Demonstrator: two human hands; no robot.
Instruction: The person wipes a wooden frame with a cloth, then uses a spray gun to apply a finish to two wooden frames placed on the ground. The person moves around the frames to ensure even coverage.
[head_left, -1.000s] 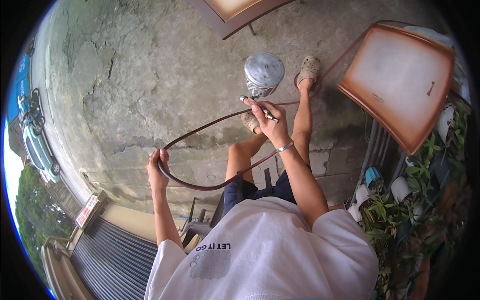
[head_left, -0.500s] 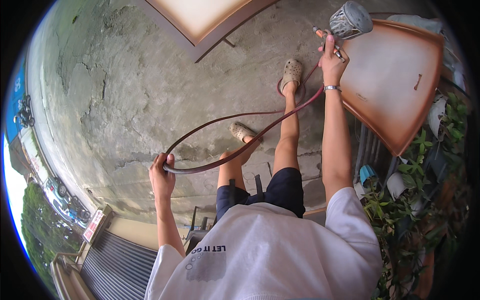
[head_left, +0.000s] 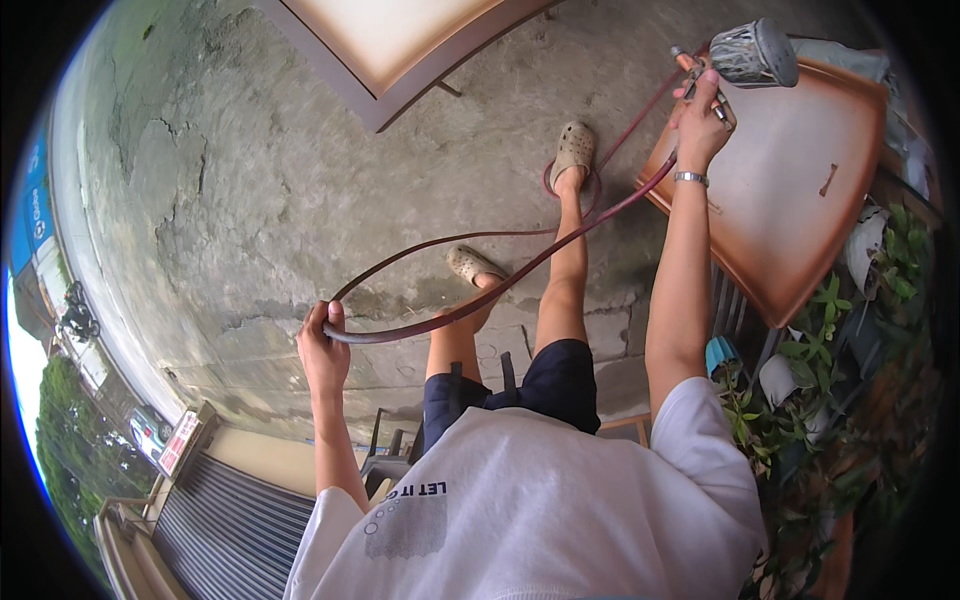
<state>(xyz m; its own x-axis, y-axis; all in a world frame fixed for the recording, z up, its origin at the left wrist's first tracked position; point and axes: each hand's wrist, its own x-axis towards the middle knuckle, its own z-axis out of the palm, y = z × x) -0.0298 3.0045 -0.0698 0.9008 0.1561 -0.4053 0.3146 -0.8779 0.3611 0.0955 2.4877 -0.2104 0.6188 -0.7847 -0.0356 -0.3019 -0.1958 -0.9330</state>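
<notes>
My right hand [head_left: 703, 122] is wrapped round the handle of a spray gun [head_left: 692, 68], raised at the upper right. A paint-spattered grey cup [head_left: 752, 54] is fixed to the gun and lies tilted to the right. From below that hand a dark red hose [head_left: 560, 243] sags across to the left. My left hand [head_left: 324, 345] grips the hose at its bend, then the hose runs back past my feet. Beneath and right of the gun is a pale panel with orange-brown shaded edges [head_left: 790, 170]. A similar framed panel [head_left: 385, 95] shows at the top middle.
Rough, cracked concrete [head_left: 260, 200] lies underfoot, with a loop of hose around my forward clog [head_left: 574, 150]. Potted plants [head_left: 830, 330] crowd the right side, next to a blue pot [head_left: 720, 354]. A ribbed grey shutter [head_left: 235, 520] is at the lower left.
My right hand and the spray gun have moved to the right, across the shaded panel. The left hand keeps its hold on the hose, almost unmoved. My view has shifted slightly.
</notes>
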